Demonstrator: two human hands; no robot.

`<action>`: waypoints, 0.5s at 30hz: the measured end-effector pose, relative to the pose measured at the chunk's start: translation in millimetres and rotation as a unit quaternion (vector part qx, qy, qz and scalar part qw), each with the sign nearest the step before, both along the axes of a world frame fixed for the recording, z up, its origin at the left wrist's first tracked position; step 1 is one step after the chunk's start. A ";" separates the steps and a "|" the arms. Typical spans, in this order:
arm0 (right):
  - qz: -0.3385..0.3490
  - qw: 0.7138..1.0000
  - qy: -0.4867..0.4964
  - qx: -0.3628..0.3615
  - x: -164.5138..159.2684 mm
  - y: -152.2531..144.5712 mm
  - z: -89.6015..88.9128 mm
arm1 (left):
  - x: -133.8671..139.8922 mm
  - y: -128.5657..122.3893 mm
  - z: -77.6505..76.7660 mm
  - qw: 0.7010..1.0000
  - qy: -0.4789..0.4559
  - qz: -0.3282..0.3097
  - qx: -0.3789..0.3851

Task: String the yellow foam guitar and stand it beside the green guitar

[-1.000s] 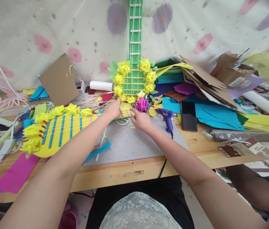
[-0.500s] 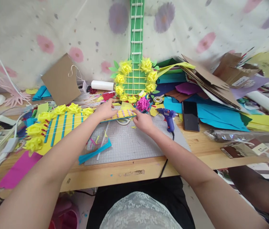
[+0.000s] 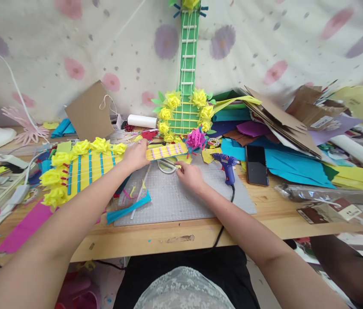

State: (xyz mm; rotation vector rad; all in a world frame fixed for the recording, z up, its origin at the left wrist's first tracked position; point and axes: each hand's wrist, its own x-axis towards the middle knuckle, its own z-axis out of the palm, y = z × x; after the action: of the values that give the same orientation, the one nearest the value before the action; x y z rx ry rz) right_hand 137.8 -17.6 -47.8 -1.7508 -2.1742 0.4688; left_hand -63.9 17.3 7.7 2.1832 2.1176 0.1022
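Observation:
My left hand (image 3: pixel 136 155) is wrapped round the neck of a yellow paper guitar (image 3: pixel 86 169) with blue strips, white strings and yellow paper flowers along its edge. The neck's end is lifted and points right, over the cutting mat. Below it, my right hand (image 3: pixel 190 176) has its fingers closed at the tip of a pair of scissors (image 3: pixel 166 167) with pale handles, lying on the mat. A green paper guitar (image 3: pixel 186 113) ringed with yellow flowers leans upright against the wall behind. At its foot sits a magenta paper flower (image 3: pixel 196 138).
A blue glue gun (image 3: pixel 227 166) and a phone (image 3: pixel 256 165) lie right of my right hand. The grey cutting mat (image 3: pixel 181 201) carries a blue paper strip (image 3: pixel 129 207) and scraps. Paper and cardboard sheets (image 3: pixel 281 116) pile up at the right; a brown board (image 3: pixel 90 112) leans at the left.
My right hand has left the end of the yellow guitar's neck and moved down to the scissors. The left hand still holds the neck, now tilted up more. The camera view has shifted slightly.

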 end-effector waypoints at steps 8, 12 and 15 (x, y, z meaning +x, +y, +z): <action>0.131 0.918 0.351 -0.126 -65.8 1.5 4.7 | 24.5 30.0 74.6 0.979 -0.097 0.078 0.164; 0.138 0.849 0.483 -0.167 -94.8 2.3 17.7 | 23.3 43.9 99.8 0.960 -0.165 0.107 0.199; 0.136 0.823 0.528 -0.162 -96.2 4.4 30.0 | 18.6 46.9 109.4 0.952 -0.179 0.124 0.217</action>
State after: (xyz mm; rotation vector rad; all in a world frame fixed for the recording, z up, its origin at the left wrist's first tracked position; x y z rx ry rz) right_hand 41.6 -13.2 -17.8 -0.8533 -1.5111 1.5157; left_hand -45.2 64.1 117.1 1.8710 2.2899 0.9879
